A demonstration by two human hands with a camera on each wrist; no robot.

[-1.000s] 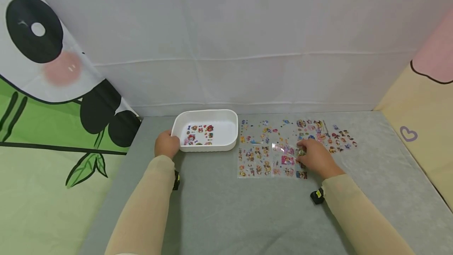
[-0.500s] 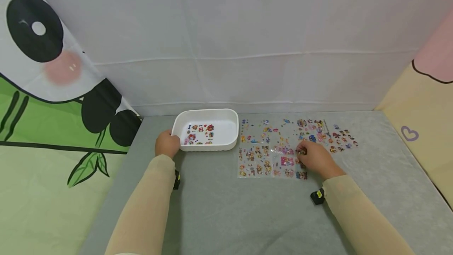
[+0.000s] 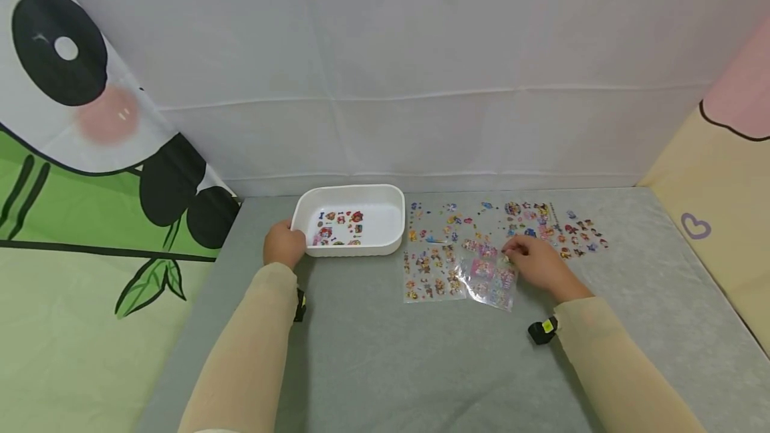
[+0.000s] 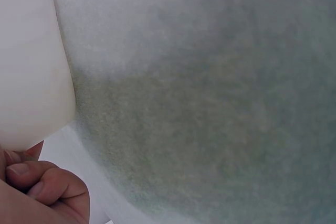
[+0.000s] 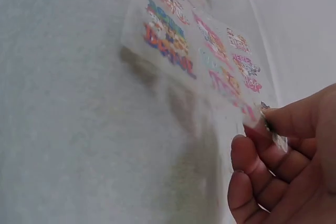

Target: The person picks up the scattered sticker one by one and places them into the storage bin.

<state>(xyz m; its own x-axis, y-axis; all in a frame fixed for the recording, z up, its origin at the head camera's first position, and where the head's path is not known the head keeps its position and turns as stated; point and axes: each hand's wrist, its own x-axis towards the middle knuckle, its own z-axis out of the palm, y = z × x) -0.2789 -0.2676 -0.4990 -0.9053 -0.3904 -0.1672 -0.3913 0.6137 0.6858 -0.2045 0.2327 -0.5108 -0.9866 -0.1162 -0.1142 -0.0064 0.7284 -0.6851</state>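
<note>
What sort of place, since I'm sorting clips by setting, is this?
Probably a small screened-off tabletop set-up indoors, though the wider room is out of view. A gray surface is backed by a creased white sheet, with a cartoon-printed panel at the left.

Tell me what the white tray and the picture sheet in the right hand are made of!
White tray: probably hard plastic, smooth, maybe slightly shiny; its rounded shape looks moulded. Picture sheet: probably thin, glossy, clear plastic film; it catches glare and looks see-through.
</note>
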